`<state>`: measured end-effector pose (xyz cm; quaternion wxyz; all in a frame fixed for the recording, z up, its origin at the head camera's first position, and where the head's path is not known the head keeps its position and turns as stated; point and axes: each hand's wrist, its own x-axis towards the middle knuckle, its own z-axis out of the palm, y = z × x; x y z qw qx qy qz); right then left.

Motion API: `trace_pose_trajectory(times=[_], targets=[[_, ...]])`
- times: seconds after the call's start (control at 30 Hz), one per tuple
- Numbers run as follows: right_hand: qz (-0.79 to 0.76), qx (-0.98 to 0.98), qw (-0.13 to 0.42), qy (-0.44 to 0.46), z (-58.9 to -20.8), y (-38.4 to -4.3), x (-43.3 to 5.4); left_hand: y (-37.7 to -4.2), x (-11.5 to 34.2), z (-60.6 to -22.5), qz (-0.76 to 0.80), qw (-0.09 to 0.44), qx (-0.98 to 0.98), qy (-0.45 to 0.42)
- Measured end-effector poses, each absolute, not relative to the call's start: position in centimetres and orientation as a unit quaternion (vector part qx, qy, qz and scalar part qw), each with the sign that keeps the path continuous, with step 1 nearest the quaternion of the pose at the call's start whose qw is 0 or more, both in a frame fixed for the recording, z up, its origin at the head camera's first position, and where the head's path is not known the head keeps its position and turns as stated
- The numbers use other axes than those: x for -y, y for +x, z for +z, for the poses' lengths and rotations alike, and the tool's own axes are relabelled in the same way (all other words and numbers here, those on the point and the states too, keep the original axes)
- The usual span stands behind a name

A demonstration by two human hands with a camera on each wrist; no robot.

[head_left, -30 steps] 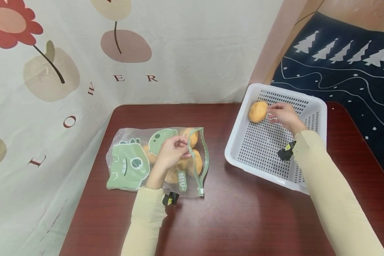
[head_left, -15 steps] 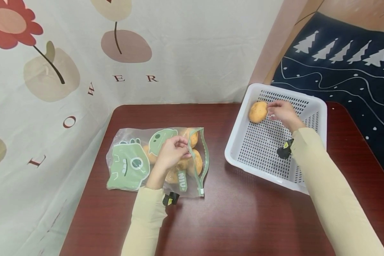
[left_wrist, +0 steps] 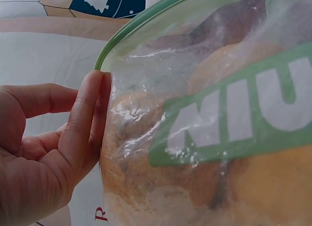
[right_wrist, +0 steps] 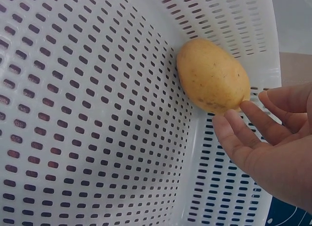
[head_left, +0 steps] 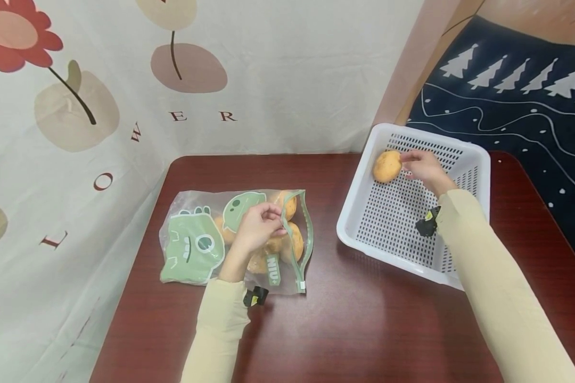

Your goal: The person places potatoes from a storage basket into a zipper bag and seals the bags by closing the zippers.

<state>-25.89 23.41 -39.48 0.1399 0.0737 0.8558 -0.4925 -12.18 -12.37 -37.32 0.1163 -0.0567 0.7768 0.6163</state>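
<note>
A clear zip bag (head_left: 191, 250) with green cartoon prints lies on the table, its zip end to the right. Several potatoes (head_left: 295, 242) show through its plastic. My left hand (head_left: 259, 227) pinches the bag's edge by the green zip strip, as the left wrist view shows at the fingertips (left_wrist: 92, 82). Over in the white basket (head_left: 352, 213), a single yellow potato (right_wrist: 213, 77) rests in the back left corner. My right hand (head_left: 424, 169) reaches in beside it, fingers loosely bent, with fingertips (right_wrist: 225, 120) right at the potato's end.
A dark red wooden table (head_left: 354, 330) carries both the bag and the basket, with bare table between them. Behind it hangs a pale curtain (head_left: 292, 69) printed with flowers and letters; a navy cloth (head_left: 498, 111) with white trees is at the right.
The right hand stays by the potato in the basket with hardly any shift. The left hand and the bag look the same throughout.
</note>
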Motion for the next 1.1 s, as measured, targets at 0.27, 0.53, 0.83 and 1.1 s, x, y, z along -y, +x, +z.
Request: trace_pose_trajectory(times=[0.27,0.53,0.83,1.1], targets=[[-0.499,-0.853,0.137,0.064,-39.4,-25.8,-23.4,-12.1,12.4,-37.2,0.618,0.117,-0.775,-0.054],[-0.499,-0.851,0.149,0.07,-39.4,-25.7,-23.7,-12.1,12.5,-37.3,0.615,0.118,-0.778,-0.054],[-0.485,-0.859,0.154,0.063,-40.0,-25.5,-24.2,-12.1,12.4,-37.4,0.62,0.119,-0.773,-0.056],[-0.454,-0.876,0.146,0.077,-42.9,-27.3,-26.3,-12.1,12.5,-37.4,0.62,0.116,-0.774,-0.054]])
